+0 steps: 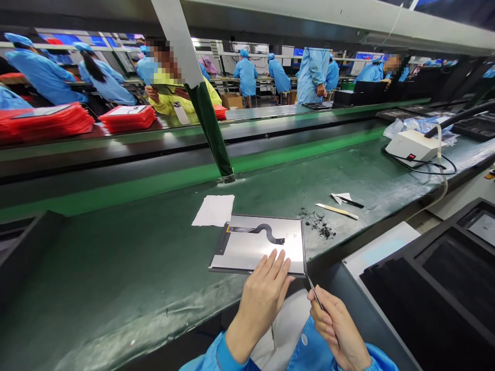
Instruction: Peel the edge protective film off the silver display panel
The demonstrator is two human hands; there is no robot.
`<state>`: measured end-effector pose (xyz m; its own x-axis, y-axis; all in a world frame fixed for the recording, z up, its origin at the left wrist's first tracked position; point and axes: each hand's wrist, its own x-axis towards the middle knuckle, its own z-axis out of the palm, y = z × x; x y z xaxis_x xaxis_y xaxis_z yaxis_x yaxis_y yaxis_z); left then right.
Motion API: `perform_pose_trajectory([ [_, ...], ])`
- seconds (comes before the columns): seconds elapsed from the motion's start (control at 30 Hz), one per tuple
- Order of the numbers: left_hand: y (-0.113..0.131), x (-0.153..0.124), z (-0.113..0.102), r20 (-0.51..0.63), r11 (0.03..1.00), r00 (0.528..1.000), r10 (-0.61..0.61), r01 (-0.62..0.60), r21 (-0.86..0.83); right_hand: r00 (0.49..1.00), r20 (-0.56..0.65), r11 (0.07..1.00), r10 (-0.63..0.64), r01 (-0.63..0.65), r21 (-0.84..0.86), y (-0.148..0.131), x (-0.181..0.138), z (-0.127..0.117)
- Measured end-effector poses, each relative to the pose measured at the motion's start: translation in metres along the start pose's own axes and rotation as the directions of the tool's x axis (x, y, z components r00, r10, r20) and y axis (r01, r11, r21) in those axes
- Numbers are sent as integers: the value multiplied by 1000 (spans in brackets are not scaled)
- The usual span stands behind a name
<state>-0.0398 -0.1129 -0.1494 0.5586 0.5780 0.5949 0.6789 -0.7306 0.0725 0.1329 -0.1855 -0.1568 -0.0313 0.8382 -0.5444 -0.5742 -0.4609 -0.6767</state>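
Our right hand [334, 319] pinches a slim metal tool [315, 292], its tip at the near right corner of a flat panel [242, 252]. Our left hand [263, 288] lies on the panel's near side, fingers straight and slightly apart, gripping nothing. The panel rests silver face up at the near edge of the green desk [135, 268], and that right corner appears to jut past the edge. To our right, a large black tray [429, 293] fills the space beside us. A curved black ribbon cable [266, 230] runs across the panel. On the left, open green surface stretches as far as a dark box [31, 247]. Room is tighter on the right: black scraps [320, 225] lie near the panel, then a pale slender tool [336, 211] and a black tool [352, 202] against a white scrap [345, 196]. A white sheet [213, 210] lies just beside the panel's far left corner. Beyond, a slanting post [212, 131] stands in the way, and a white device [413, 147] sits toward the right. Farther off are red stacks [46, 122] and people in blue [245, 74].
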Motion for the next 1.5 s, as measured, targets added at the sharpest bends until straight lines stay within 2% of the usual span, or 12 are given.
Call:
perform_pose_trajectory([
  [0.43, -1, -1, 0, 38, 999, 999, 22, -23, 42, 1000, 16, 994, -1, -1, 110, 1, -2, 3],
  [0.9, -1, 3, -3, 18, 997, 999, 28, -29, 64, 1000, -22, 991, -5, 8, 130, -1, -7, 7],
  [1.27, -3, 0, -2, 51, 998, 998, 26, -29, 52, 999, -42, 990, -22, 27, 137, -1, -9, 4],
  [1.5, -3, 1, -4, 33, 997, 998, -56, 55, 53, 997, -70, 989, -39, 49, 142, -8, -12, 0],
])
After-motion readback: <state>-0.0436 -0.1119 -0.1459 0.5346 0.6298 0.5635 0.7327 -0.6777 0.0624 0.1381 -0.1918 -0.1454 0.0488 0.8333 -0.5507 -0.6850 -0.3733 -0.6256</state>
